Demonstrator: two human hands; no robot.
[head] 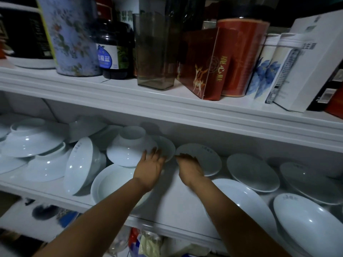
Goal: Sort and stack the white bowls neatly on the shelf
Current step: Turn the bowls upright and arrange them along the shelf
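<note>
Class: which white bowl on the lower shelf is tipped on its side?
The bowl left of the left hand, standing on its rim; the other bowls lie upside down or open side up.

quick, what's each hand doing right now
Left hand: open, fingers straight, beside the upturned bowl, holding nothing.
Right hand: open, over a shallow dish, holding nothing.

Hands 2: left hand, right hand.
Upper shelf: floral tin 1; dark jar 1; clear container 1; red box 1; red canister 1; white box 1.
Middle shelf: upturned bowls 4; bowl on its side 1; upright bowl 1; shallow dishes at least 6.
</note>
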